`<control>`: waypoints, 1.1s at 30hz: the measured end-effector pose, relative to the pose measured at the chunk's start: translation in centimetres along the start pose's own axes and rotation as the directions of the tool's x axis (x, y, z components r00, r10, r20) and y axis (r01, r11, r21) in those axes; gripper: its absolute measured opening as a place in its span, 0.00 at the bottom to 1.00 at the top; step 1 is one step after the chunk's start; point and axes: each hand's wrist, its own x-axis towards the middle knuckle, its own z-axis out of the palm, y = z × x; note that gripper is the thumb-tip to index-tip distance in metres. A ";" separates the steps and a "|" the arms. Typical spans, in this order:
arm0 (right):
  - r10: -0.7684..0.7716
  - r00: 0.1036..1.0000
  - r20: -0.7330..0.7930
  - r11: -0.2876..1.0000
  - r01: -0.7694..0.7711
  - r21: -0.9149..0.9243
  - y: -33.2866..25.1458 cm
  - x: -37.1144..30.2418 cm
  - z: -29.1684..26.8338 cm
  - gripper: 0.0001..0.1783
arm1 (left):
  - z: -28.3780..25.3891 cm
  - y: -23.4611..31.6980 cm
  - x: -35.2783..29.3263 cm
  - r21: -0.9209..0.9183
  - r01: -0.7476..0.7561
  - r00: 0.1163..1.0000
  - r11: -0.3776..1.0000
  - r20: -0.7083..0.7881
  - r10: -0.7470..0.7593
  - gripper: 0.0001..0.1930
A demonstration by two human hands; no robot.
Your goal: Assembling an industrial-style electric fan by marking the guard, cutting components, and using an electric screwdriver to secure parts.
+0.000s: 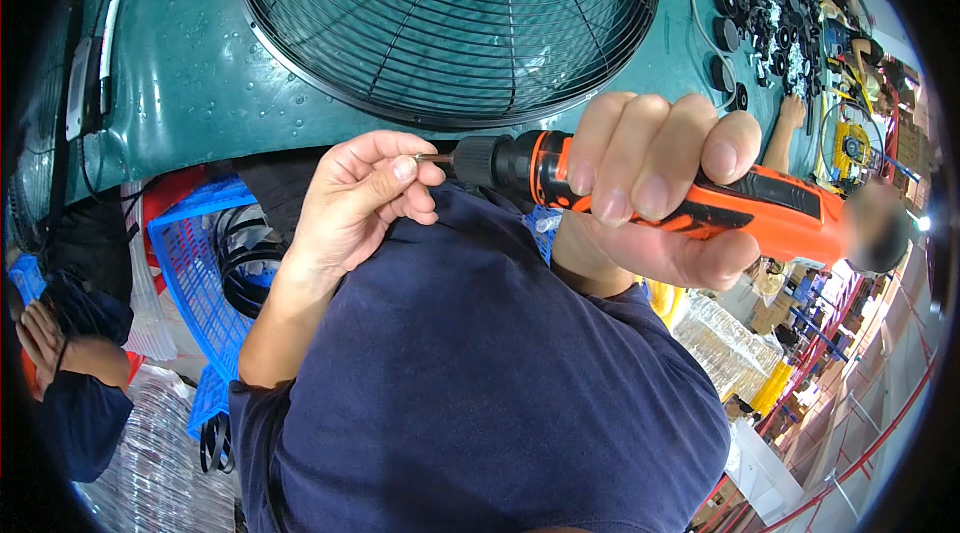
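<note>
- Firmly, the right hand [660,183] is clamping round the orange-and-black screwdriver [760,201], its four fingers curling over the upper side and its thumb pressing along the lower side.
- The right elbow is bending, and the forearm is coming up foreshortened from behind the tool.
- The screwdriver is lying across the front of the dark shirt [490,363], just short of the table [200,113], its nose pointing at the left hand [365,188].
- The left forearm is slanting up and inward from its sleeve, the wrist nearly straight.
- Thumb and forefinger of the left hand are pinching together at the tip of the bit [440,159]; whether they are gripping a small screw there, I cannot tell.
- The other left fingers are curling loosely beneath.
- Beyond both hands, a black wire guard [450,43] is resting on the table.
</note>
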 end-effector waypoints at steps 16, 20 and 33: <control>0.016 0.995 0.102 0.978 0.005 -0.207 1.6 1.1 0.7 0.31 | 1.3 -0.7 1.6 0.140 0.247 0.959 0.959 -0.178 -0.221 0.27; 0.057 0.987 0.148 0.987 -0.034 -0.157 1.9 2.4 0.6 0.31 | 1.6 -0.8 1.7 0.169 0.244 0.957 0.955 -0.204 -0.208 0.28; 0.270 0.937 0.223 0.925 -0.188 -0.331 2.4 4.9 1.6 0.27 | 0.6 6.4 0.5 0.868 -0.143 0.537 -0.475 0.471 0.699 0.37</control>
